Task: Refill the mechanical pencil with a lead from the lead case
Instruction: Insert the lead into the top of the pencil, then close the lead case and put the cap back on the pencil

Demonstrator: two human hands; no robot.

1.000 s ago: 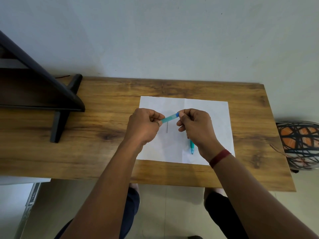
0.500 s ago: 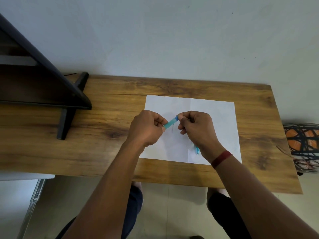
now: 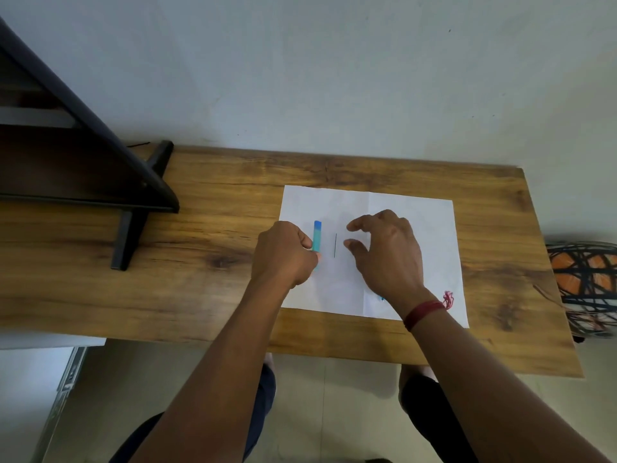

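Left hand (image 3: pixel 283 255) grips lead case (image 3: pixel 317 233), lead (image 3: pixel 335 245) near right hand (image 3: pixel 387 252).

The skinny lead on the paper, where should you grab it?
The lead lies flat on the paper, thin and straight. Probably pinch its middle lightly from above with the right hand, open just to its right; the left hand holds the case.

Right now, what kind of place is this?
Probably a study corner at home: a wooden table against a plain wall, paper with a lead on it, and a lead case in the left hand.
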